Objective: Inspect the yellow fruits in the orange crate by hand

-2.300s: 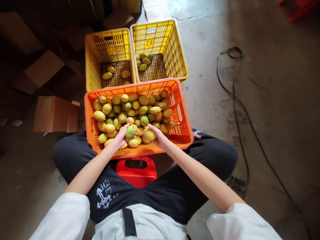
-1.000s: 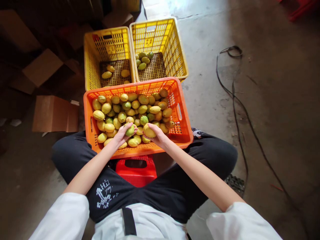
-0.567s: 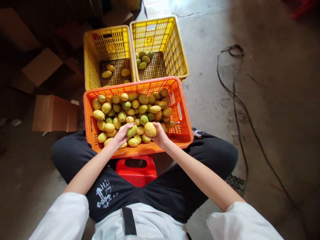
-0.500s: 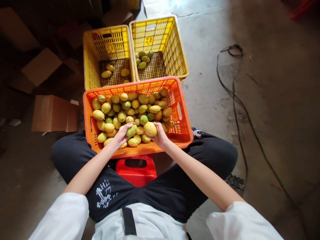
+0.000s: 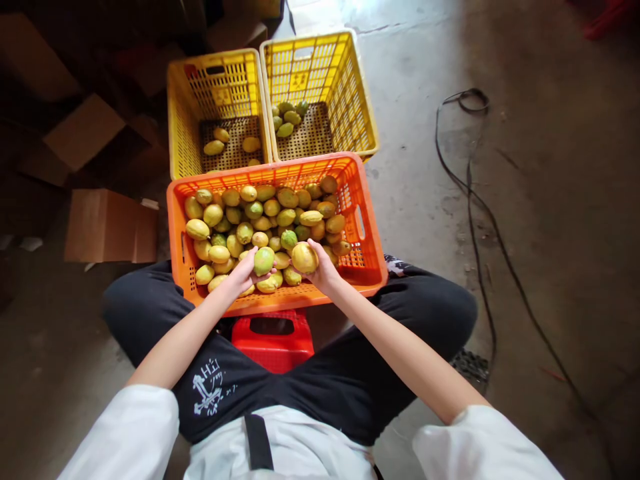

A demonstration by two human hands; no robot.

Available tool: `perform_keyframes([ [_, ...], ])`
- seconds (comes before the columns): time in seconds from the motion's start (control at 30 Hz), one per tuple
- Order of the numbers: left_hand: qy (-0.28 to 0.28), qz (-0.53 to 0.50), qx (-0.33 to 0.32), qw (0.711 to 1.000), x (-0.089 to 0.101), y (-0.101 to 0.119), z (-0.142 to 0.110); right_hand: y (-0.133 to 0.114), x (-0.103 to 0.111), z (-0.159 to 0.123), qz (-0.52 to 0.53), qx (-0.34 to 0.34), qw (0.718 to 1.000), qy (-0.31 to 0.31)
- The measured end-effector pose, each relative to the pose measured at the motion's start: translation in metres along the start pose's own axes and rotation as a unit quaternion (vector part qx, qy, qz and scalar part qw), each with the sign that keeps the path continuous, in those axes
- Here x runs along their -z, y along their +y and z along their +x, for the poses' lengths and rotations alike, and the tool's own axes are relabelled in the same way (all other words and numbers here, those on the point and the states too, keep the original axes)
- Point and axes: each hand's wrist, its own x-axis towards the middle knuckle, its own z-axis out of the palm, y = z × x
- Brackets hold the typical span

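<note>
My left hand [image 5: 245, 271] is wrapped round a green, rounded fruit [image 5: 264, 261], its fingers cupped under it. A larger yellow fruit [image 5: 304, 257] is in my right hand [image 5: 323, 268], gripped from its right side. Both hands are side by side over the near part of an orange plastic crate [image 5: 374, 267], with a small gap between the two fruits. Inside that crate lie many oval fruits [image 5: 245, 233], mostly yellow, some greenish and ridged. The exact kind of fruit is unclear.
Behind the orange crate stand a left yellow crate [image 5: 183, 120] holding several yellow fruits and a right yellow crate [image 5: 367, 107] holding several green ones. A red stool [image 5: 280, 350] is between my legs. Cardboard boxes [image 5: 103, 227] lie left; a dark cable [image 5: 493, 223] runs along the right floor.
The green fruit has turned in my left hand and now shows more of its surface. The yellow fruit has shifted slightly in my right hand.
</note>
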Motion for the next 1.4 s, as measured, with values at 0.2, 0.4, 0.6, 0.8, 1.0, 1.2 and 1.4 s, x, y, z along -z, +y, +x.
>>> perform_keyframes([
  [0.2,-0.025,0.045,-0.049,0.997,0.0034,-0.0012,-0.0022,0.0018,-0.0034,-0.0055,-0.041,0.02,0.998,-0.051],
  [0.4,-0.062,0.085,-0.079,0.991,0.0039,-0.0004,-0.0076,0.0029,-0.0066,-0.0077,-0.026,0.019,0.998,-0.055],
  [0.6,-0.064,0.099,-0.047,0.992,0.0046,-0.0014,-0.0036,-0.0016,-0.0042,-0.0099,-0.039,-0.018,0.996,-0.082],
  [0.8,-0.06,0.079,-0.051,0.994,0.0069,-0.0023,-0.0011,-0.002,-0.0006,-0.0088,-0.013,-0.081,0.993,-0.086],
  [1.0,-0.056,0.091,-0.088,0.99,0.0039,-0.005,-0.0044,-0.0005,-0.0052,-0.0094,0.015,-0.093,0.994,-0.061],
  [1.2,-0.042,0.044,-0.045,0.997,-0.0013,-0.004,-0.0044,0.0049,-0.0073,-0.0074,-0.007,-0.038,0.998,-0.052],
  [1.4,-0.026,0.032,-0.042,0.998,-0.0004,-0.0024,-0.0001,0.0066,-0.0056,-0.0062,-0.021,-0.005,0.997,-0.071],
])
